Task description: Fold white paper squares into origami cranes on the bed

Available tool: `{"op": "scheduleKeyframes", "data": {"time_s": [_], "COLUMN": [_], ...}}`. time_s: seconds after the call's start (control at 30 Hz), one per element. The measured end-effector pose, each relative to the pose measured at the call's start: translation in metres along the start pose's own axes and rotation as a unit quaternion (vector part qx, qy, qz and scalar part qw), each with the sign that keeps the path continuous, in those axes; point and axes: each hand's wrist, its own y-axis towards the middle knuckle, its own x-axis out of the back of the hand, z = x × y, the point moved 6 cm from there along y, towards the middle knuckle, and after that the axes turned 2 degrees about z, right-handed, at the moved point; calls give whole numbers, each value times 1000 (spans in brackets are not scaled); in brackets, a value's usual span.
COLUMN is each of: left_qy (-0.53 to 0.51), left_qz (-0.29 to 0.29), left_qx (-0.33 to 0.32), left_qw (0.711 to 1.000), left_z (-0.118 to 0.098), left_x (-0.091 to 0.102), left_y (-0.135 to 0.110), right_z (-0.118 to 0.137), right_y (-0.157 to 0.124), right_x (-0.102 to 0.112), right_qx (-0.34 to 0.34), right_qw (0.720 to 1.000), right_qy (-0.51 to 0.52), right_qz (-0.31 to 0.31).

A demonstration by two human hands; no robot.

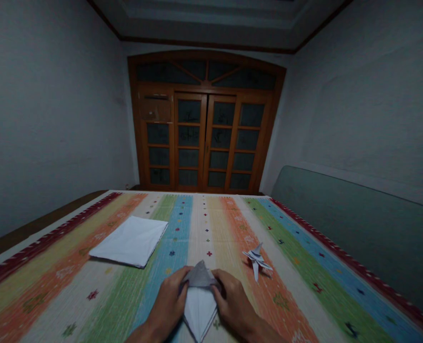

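Note:
Between my hands, at the near edge of the view, lies a partly folded sheet of white paper (199, 307). Its lower part narrows to a point toward me, and a greyer flap stands at its upper end. My left hand (172, 295) grips the left side near the flap, thumb on top and fingers curled behind. On the opposite side my right hand (233, 297) holds the paper the same way. To the right of my hands sits a small folded paper figure (257, 261) with pointed ends. A stack of square white paper (131, 240) rests to the left.
A striped, patterned cloth (207, 224) covers the table. Behind the table stands a wooden door with glass panes (206, 138). A greenish padded panel (357, 228) runs along the right side, and pale walls rise on both sides.

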Motion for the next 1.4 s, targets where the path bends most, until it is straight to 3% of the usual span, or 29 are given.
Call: {"op": "scheduleKeyframes", "data": {"time_s": [0.27,0.57,0.8,1.1,1.4], "left_qy": [45,-38,-125,-93,-66], "left_qz": [-55,-34,-9,1,-9], "left_qx": [7,13,38,57,78], "left_qw": [997,999,991,994,995], "left_z": [7,-5,13,7,15], "left_x": [-1,-4,-10,-9,-12], "left_y": [-1,-2,-7,-3,-3], "right_z": [0,-2,-9,-13,-14], "right_y": [1,0,-3,-3,-4], "right_x": [-3,-7,-7,-7,-13], "right_qx": [9,17,27,-18,2], "right_qw": [998,995,993,990,988], "right_qy": [21,34,24,101,137], "right_qz": [-57,-92,-116,-100,-73]}}
